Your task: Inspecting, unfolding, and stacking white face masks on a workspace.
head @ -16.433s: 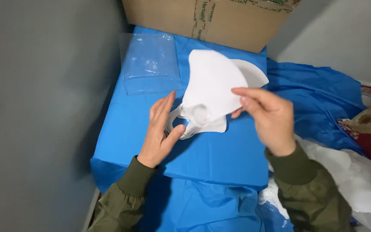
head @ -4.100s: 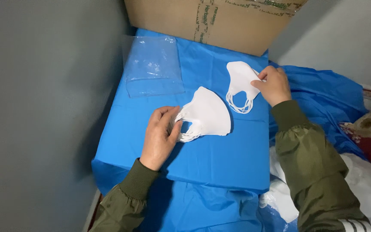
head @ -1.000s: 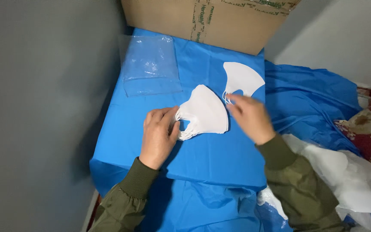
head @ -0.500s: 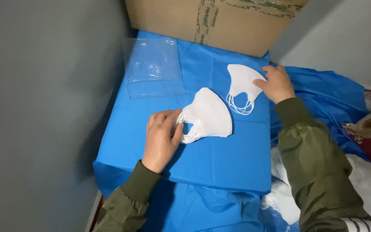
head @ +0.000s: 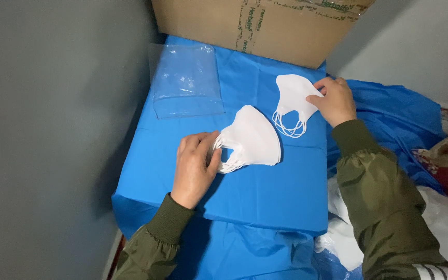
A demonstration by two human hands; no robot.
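Note:
Two small stacks of folded white face masks lie on a blue sheet (head: 265,192) that covers a low surface. My left hand (head: 195,166) rests on the near stack (head: 252,140), fingertips on its ear loops at the left edge. My right hand (head: 334,101) reaches to the far stack (head: 292,93), with thumb and fingers pinching its right edge; that stack's ear loops trail toward me. Both arms wear olive green sleeves.
A clear plastic bag (head: 187,80) lies flat at the far left of the sheet. A cardboard box (head: 255,26) stands behind it. A grey wall (head: 53,129) runs along the left. More blue sheeting (head: 390,114) and white material (head: 442,228) are heaped at the right.
My right hand went from the near stack back to the far stack and now pinches its edge. My left hand has stayed on the near stack.

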